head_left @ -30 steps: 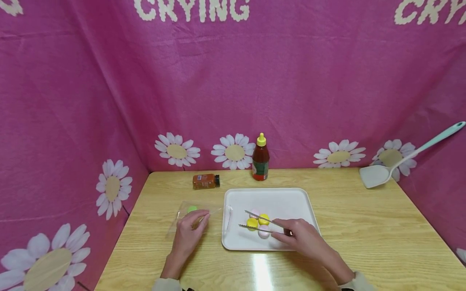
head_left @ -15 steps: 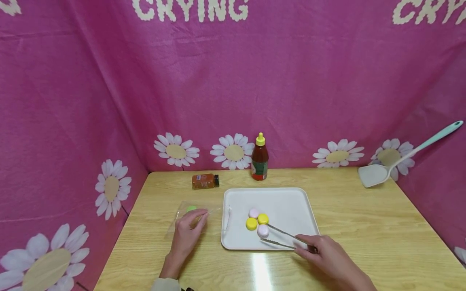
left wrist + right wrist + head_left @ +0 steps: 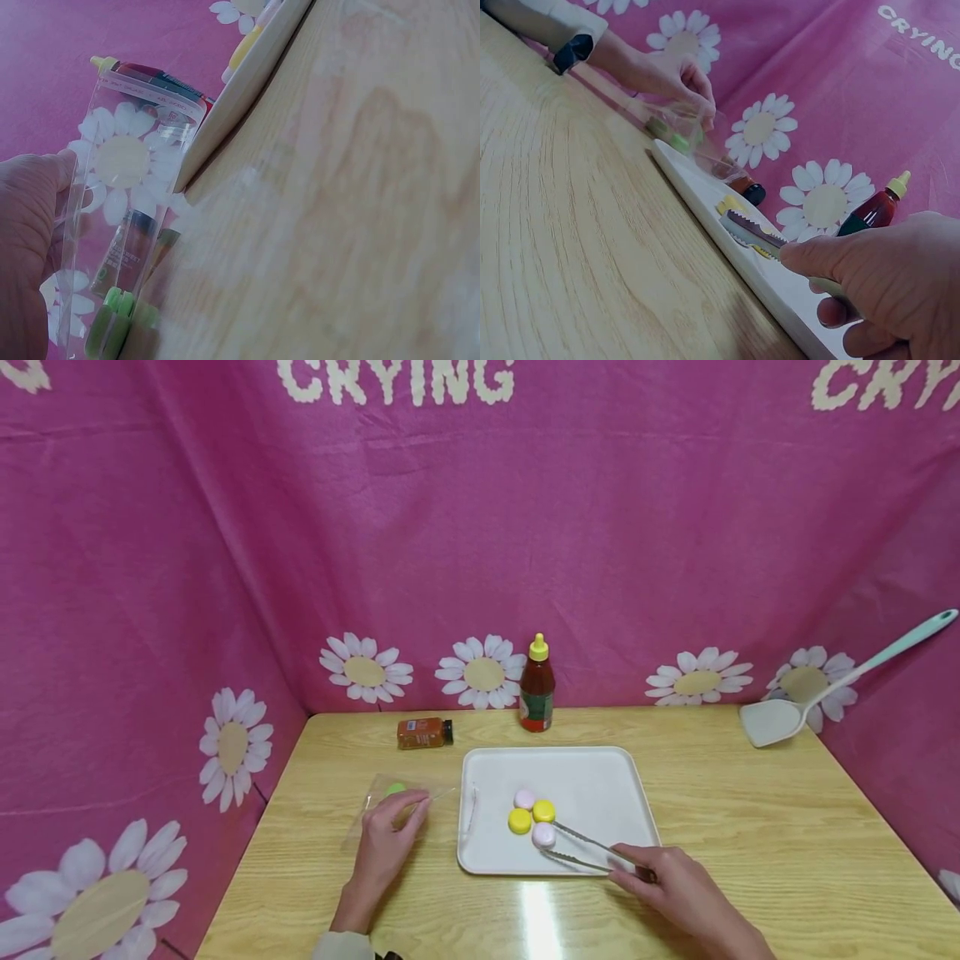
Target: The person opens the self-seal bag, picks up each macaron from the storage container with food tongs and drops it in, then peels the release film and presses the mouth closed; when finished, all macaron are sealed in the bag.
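Observation:
My left hand (image 3: 390, 835) pinches the upper edge of a clear plastic bag (image 3: 124, 169), holding it up left of the tray. Inside the bag lies a green macaron (image 3: 111, 322), partly hidden by the hand in the head view. My right hand (image 3: 671, 885) grips metal tongs (image 3: 592, 842), their arms spread. One tip is by a yellow macaron (image 3: 543, 811), the other by the near side of a lilac macaron (image 3: 543, 835). Another yellow macaron (image 3: 519, 821) and another lilac macaron (image 3: 524, 799) sit close by, all on the white tray (image 3: 592, 777).
A sauce bottle (image 3: 537, 693) with a yellow cap stands behind the tray. A small spice jar (image 3: 423, 732) lies on its side at the back left. At the far right, a white spatula (image 3: 776, 721) leans against the pink cloth (image 3: 600, 527).
My right hand has drawn the tongs back, right and toward me, from over the macarons, then stayed there. The macarons look unmoved. My left hand keeps its place on the bag.

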Motion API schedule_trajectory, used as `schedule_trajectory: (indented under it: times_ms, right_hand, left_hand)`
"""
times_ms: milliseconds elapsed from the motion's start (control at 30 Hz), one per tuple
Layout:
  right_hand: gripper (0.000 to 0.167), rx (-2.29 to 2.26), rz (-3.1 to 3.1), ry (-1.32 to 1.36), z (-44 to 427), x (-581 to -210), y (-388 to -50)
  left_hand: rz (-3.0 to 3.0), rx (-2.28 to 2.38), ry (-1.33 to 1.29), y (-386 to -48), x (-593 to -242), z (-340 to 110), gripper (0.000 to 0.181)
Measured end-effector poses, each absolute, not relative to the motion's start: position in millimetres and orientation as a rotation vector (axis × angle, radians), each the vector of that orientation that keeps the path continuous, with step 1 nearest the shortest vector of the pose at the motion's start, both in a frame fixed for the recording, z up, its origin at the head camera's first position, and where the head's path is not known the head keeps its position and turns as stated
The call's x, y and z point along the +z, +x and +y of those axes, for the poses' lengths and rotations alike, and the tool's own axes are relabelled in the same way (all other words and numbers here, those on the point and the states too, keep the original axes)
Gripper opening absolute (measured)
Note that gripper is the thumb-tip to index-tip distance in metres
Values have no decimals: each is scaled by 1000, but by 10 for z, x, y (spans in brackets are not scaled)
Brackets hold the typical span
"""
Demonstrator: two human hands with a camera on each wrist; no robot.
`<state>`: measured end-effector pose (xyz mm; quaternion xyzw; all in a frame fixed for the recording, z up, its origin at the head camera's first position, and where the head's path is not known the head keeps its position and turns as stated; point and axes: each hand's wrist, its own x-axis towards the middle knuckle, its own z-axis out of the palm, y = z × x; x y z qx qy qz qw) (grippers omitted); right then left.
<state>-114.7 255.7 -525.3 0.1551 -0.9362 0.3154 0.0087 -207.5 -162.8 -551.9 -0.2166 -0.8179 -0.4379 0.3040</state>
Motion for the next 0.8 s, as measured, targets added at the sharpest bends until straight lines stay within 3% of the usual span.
schedule_trajectory:
  times_ms: [800]
  right_hand:
    - [34,926,-2893,562,2563,-5270,-1147]
  left_hand:
    - [-2190,-1155,-563,-2068,-5513,-1631,14]
